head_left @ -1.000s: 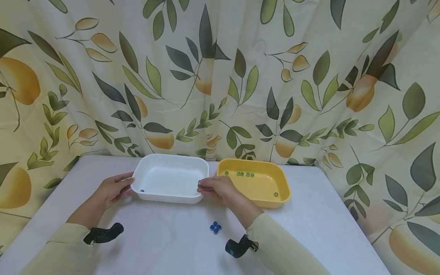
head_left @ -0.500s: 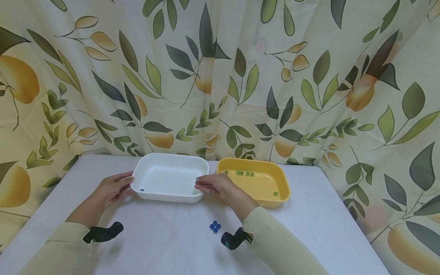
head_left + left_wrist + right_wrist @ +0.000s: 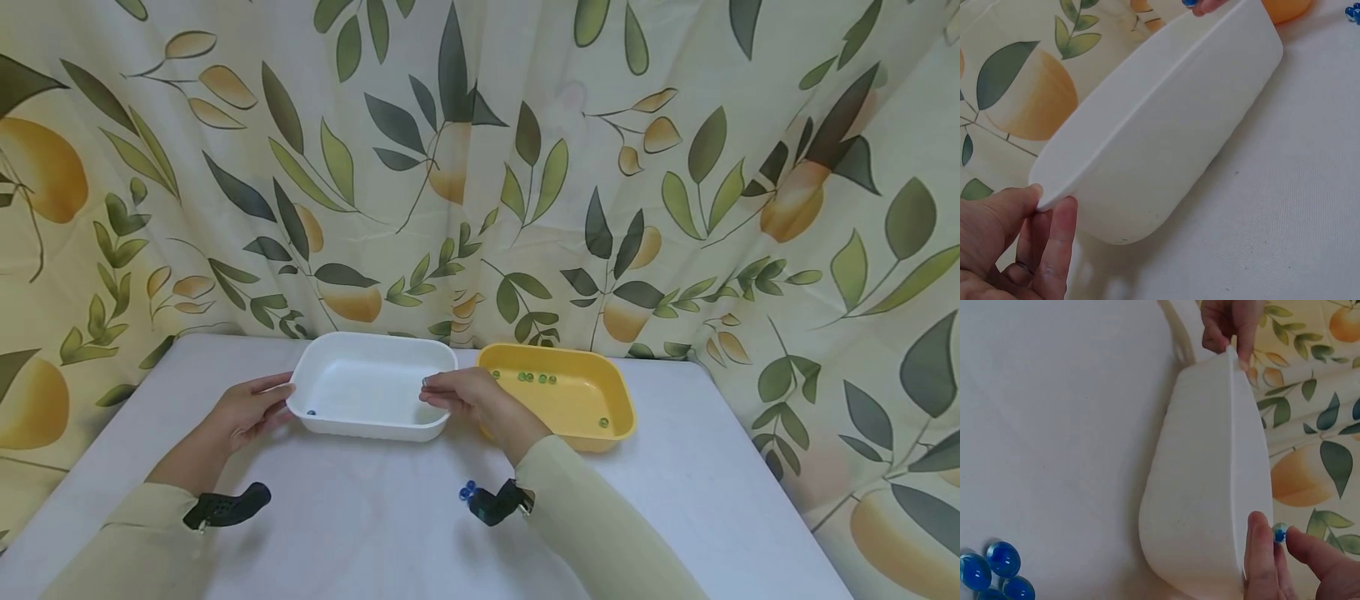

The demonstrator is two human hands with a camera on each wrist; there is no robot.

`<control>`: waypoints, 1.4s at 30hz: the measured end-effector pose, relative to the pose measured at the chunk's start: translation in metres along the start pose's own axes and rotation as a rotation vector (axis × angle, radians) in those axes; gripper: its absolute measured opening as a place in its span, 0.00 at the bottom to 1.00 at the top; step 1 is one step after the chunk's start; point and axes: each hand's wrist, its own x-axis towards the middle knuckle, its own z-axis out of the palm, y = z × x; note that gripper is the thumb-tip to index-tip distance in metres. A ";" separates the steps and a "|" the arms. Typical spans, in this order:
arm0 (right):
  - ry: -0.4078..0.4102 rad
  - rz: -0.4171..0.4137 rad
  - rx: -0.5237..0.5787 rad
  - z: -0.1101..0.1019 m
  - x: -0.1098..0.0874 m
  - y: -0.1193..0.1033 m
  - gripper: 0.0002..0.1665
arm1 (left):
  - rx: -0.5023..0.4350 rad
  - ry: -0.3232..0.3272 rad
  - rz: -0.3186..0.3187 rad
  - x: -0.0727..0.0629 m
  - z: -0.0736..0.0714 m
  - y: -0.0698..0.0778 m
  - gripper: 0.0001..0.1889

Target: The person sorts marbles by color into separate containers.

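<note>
A white plastic tub (image 3: 352,426) stands at the back of the table, with a blue marble (image 3: 311,414) in its front left corner. My left hand (image 3: 251,408) grips the tub's left rim; in the left wrist view the thumb lies on the inside and the fingers outside. Over the tub's right end, my right hand (image 3: 483,398) pinches another blue marble (image 3: 1280,533) between thumb and fingertips. More blue marbles (image 3: 1004,559) lie grouped on the table, partly covered in the head view by the right wrist's black camera strap.
Just right of the white tub is a yellow tub (image 3: 558,404) holding several green marbles (image 3: 542,378) along its back and one (image 3: 603,422) near its front right. A white cloth (image 3: 360,533) covers the table. Behind hangs a leaf-and-fruit patterned curtain (image 3: 495,250).
My right hand, still pinching the marble, has shifted a little left and farther over the white tub. Its wrist strap now overlaps the blue marble group. The left hand stays put.
</note>
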 end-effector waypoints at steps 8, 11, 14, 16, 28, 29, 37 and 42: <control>-0.012 -0.010 0.022 -0.001 0.004 0.000 0.16 | -0.009 0.004 -0.004 0.000 0.001 0.000 0.33; -0.010 -0.005 0.047 -0.001 0.004 0.000 0.15 | -0.001 0.010 -0.007 0.001 0.001 0.000 0.33; -0.007 -0.001 0.070 -0.001 0.005 0.000 0.15 | 0.001 0.013 -0.010 0.001 0.001 0.000 0.33; -0.006 0.000 0.085 -0.001 0.005 0.001 0.15 | -0.002 0.012 -0.012 0.001 0.001 -0.001 0.33; -0.026 0.001 0.134 -0.005 0.005 0.002 0.21 | 0.003 0.012 -0.016 0.001 0.001 0.000 0.33; -0.030 0.002 0.135 -0.005 0.005 0.002 0.21 | 0.004 0.011 -0.015 0.001 0.001 0.000 0.33; -0.070 0.030 0.222 -0.011 0.002 0.006 0.17 | 0.001 0.010 -0.013 0.002 -0.001 -0.001 0.33; -0.078 0.019 0.225 -0.017 -0.001 0.008 0.20 | -0.002 0.007 -0.010 0.004 -0.001 -0.002 0.34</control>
